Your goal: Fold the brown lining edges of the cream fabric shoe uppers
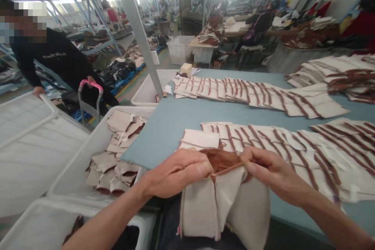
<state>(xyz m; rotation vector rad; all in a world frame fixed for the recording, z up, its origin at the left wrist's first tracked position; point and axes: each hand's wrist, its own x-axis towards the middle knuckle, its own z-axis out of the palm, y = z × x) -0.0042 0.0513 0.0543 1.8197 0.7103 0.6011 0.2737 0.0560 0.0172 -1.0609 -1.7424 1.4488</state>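
Note:
My left hand (178, 174) and my right hand (272, 174) both pinch the brown upper edge of a cream fabric piece (222, 203) with brown trim, held just over the near edge of the blue table (170, 121). The cloth hangs down between my forearms. Right behind my hands lies a row of overlapping cream pieces with brown strips (293, 144). A second such row (252, 93) stretches across the table farther back.
A white bin (96, 144) at my left holds several cream fabric pieces. Another white bin (43, 218) sits nearer me. A person in black (55, 62) stands at the left by a cart with a pink handle (90, 86). A grey post (140, 31) rises at the table's far corner.

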